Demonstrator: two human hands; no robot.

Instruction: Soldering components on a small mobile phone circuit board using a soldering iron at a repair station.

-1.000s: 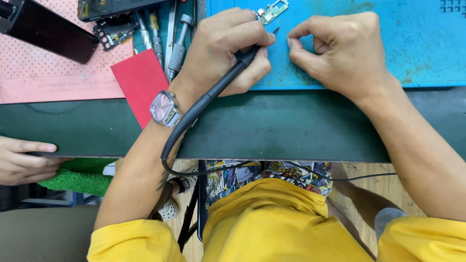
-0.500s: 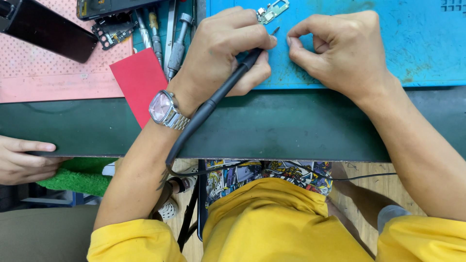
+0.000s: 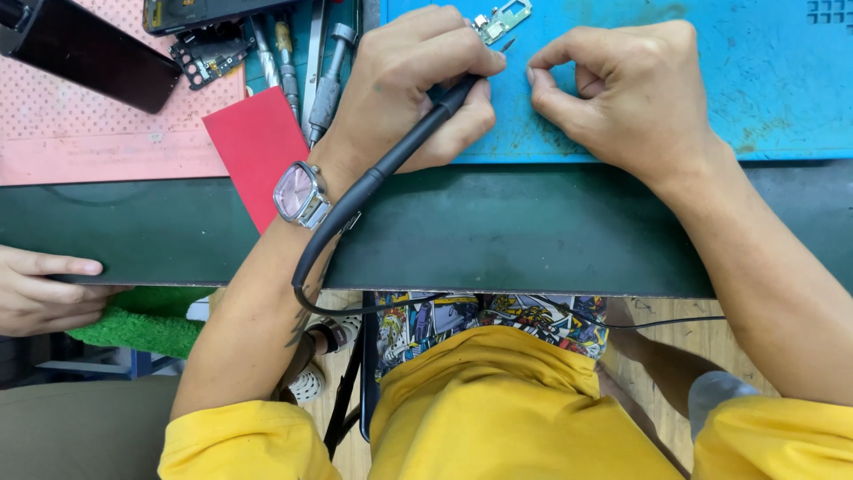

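Left hand (image 3: 418,84): fingers curled in a pen-type grip, thumb and forefinger pinched together at the front, knuckles up, palm turned down. Wrist slightly bent, forearm bare, running from lower left up to the hand; yellow sleeve at the upper arm. Small tattoo visible on the inner forearm.

Right hand (image 3: 626,93): loosely fisted, heel resting low, thumb and forefinger tips brought together in a tight pinch pointing toward the left hand. Remaining fingers tucked into the palm. Forearm bare, angled in from lower right, yellow sleeve at the elbow.

Fingertips of both hands near each other, not touching.
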